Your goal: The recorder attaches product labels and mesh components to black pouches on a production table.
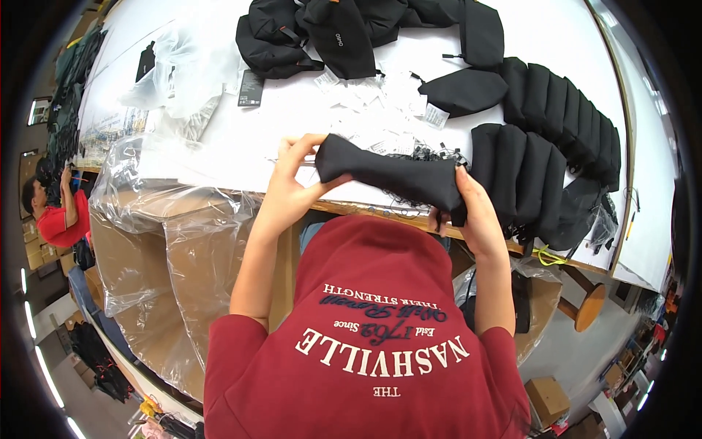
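A long, soft black fabric pouch (395, 175) is stretched sideways between my two hands, above the table's near edge. My left hand (294, 179) grips its left end, thumb below and fingers over the top. At the other end, my right hand (477, 208) pinches the corner, with some fingers hidden behind the fabric. Under and behind the pouch lies a pile of small black cords with clips (431, 152). Small white printed tags (358, 99) are scattered just beyond it.
Rows of similar black pouches (537, 95) stand at the right of the white table (212, 22). Black bags (274, 44) are heaped at the far side. Clear plastic bags (175, 73) lie left, above a plastic-lined carton (139, 256). A person in red (62, 212) works far left.
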### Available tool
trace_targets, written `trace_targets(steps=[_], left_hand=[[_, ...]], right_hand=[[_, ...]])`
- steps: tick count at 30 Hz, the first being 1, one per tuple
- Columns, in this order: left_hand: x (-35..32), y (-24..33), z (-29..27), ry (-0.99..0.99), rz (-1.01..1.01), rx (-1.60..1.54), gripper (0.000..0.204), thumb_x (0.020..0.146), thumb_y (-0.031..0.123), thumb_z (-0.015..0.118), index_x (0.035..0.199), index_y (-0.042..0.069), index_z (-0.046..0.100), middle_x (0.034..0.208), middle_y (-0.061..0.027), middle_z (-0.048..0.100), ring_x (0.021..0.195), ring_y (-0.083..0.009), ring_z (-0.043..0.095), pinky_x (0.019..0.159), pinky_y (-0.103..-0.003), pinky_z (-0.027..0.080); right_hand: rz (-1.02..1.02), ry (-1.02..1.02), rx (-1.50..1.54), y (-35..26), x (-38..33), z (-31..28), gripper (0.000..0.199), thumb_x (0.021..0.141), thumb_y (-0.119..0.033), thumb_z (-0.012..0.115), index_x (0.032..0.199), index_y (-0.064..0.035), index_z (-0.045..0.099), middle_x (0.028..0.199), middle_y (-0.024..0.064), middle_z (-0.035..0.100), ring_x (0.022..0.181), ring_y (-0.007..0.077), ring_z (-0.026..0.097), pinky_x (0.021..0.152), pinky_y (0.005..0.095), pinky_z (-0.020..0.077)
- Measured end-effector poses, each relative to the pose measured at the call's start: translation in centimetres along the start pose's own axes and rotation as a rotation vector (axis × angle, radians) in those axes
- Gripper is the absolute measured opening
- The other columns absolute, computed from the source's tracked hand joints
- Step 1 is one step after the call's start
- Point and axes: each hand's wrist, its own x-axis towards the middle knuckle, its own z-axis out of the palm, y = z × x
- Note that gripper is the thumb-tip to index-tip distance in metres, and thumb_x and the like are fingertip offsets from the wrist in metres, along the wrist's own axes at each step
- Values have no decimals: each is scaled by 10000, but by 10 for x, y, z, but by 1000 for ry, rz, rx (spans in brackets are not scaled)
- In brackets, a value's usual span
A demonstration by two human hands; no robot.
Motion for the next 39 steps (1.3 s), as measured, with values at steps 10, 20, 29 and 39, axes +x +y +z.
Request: trace_targets(steps=[10,20,29,39], left_hand=[[-19,12,17,-167,-419,-764,336,844,76,682,1159,56,566,807,1,628,704,-56,528,672,-203,417],[-21,-2,19,121,225,-238,181,733,-25,708,898,43,676,1258,-157,536,858,-178,612,744,-283,498],[-16,4,-10,-229,-20,-558,154,748,48,719,889,44,657,1283,-157,493,1009,-190,591,881,-330,468],[-10,9,-4,-570,-468,-430,265,871,248,678,963,26,565,813,-7,530,709,-50,488,634,-209,411]], right_hand=[[-347,106,-475,-6,-3,15,521,737,-111,774,1207,-81,553,1231,73,580,932,145,620,771,262,491],[-588,162,-660,-1,-5,1,114,764,-49,714,860,-16,661,1051,118,631,927,179,600,789,290,470],[-559,32,-938,-19,-23,3,155,659,-54,782,774,-49,678,1094,88,566,950,202,550,773,317,439],[-162,48,-850,-19,-22,16,157,825,-117,681,934,-46,594,1053,82,562,934,213,595,759,314,482]])
